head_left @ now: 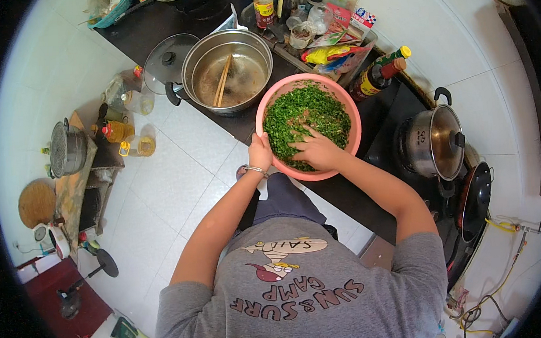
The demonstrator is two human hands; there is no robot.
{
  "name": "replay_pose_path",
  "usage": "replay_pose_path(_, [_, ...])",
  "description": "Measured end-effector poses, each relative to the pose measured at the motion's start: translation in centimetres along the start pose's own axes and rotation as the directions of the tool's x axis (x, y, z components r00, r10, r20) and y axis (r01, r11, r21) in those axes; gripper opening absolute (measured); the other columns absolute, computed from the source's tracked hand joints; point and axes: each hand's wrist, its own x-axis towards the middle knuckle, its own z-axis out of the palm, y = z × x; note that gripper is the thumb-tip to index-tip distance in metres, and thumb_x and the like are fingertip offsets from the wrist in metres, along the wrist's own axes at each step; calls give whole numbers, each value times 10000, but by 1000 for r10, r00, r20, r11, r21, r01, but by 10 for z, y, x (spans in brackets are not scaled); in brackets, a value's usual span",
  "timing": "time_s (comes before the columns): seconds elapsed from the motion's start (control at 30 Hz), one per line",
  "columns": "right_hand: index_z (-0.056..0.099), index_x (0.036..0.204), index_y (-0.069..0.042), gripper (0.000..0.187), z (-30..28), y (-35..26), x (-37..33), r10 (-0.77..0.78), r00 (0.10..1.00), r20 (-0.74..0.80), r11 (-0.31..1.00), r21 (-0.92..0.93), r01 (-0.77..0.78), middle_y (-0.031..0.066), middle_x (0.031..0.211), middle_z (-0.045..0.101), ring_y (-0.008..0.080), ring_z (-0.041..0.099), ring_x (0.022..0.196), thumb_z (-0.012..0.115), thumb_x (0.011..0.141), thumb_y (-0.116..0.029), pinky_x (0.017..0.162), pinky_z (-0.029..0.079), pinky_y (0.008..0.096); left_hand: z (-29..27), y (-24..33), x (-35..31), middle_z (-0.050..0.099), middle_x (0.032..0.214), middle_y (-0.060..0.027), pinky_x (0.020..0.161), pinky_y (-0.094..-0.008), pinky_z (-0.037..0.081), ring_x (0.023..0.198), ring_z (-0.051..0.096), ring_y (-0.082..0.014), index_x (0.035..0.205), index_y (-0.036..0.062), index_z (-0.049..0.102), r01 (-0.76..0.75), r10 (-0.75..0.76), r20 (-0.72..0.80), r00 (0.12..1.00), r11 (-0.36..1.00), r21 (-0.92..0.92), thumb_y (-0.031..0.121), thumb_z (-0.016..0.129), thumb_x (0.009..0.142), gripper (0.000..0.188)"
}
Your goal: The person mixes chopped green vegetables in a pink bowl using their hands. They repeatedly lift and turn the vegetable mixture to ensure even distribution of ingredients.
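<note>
While the left hand (259,152) grips the pink basin (356,120), the right hand (317,150) has spread fingers among chopped greens (304,105) inside; beside it, a steel pot (250,75) holds chopsticks (222,81)

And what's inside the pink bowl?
The pink bowl holds chopped greens with some paler bits. The right hand touches the greens. They cover the bottom, so I can't see what's underneath.

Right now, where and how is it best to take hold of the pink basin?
I would grip the pink basin by its rim at left and right, coming from the person's side. It is round, shows no handle, and chopped greens fill much of it. The left hand holds the left rim; the right hand is in the greens. The steel pot crowds the far left.
</note>
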Motion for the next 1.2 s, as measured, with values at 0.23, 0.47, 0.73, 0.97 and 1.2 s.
replay_pose_path(0.23, [648, 963, -212, 242, -26, 21, 10, 295, 955, 35, 935, 195, -296, 50, 1240, 488, 306, 412, 1157, 644, 722, -232, 1011, 233, 516, -1, -4, 1, 558, 702, -283, 588, -498, 421, 683, 549, -452, 845, -23, 446, 12, -12, 0, 1000, 1000, -14, 285, 409, 904, 316])
replay_pose_path(0.47, [312, 1314, -8, 621, -4, 69, -39, 764, 617, 187, 448, 534, -717, 207, 1328, 337, 335, 328, 1231, 536, 837, -336, 991, 313, 409, 0, -1, 3, 562, 728, -278, 593, -462, 429, 693, 559, -433, 850, -23, 462, 53, -52, 25, 998, 998, -29, 286, 419, 901, 316])
replay_pose_path(0.73, [226, 1373, -132, 681, -11, 57, 1, 750, 350, 561, -272, 745, -609, 130, 1422, 182, 318, 189, 1302, 553, 825, -371, 1035, 186, 523, 0, -4, 2, 560, 695, -284, 577, -503, 426, 676, 547, -460, 847, -17, 423, 32, -33, 12, 999, 999, 3, 291, 402, 908, 314])
replay_pose_path(0.97, [316, 1331, -186, 705, -1, 89, 13, 719, 248, 649, -514, 737, -438, 134, 1405, 207, 338, 190, 1291, 678, 731, -267, 1024, 189, 553, -2, -1, 2, 557, 688, -283, 567, -498, 423, 662, 546, -457, 840, -22, 437, 5, -4, 29, 1000, 1000, -28, 285, 406, 906, 316])
replay_pose_path(1.2, [355, 1300, -119, 632, -29, 63, 20, 789, 406, 462, -294, 863, -410, 149, 1393, 224, 329, 246, 1269, 660, 748, -168, 1009, 264, 502, -4, -6, 4, 567, 730, -257, 605, -450, 433, 697, 566, -411, 853, -20, 462, 69, -69, 47, 997, 997, -16, 314, 413, 905, 342])
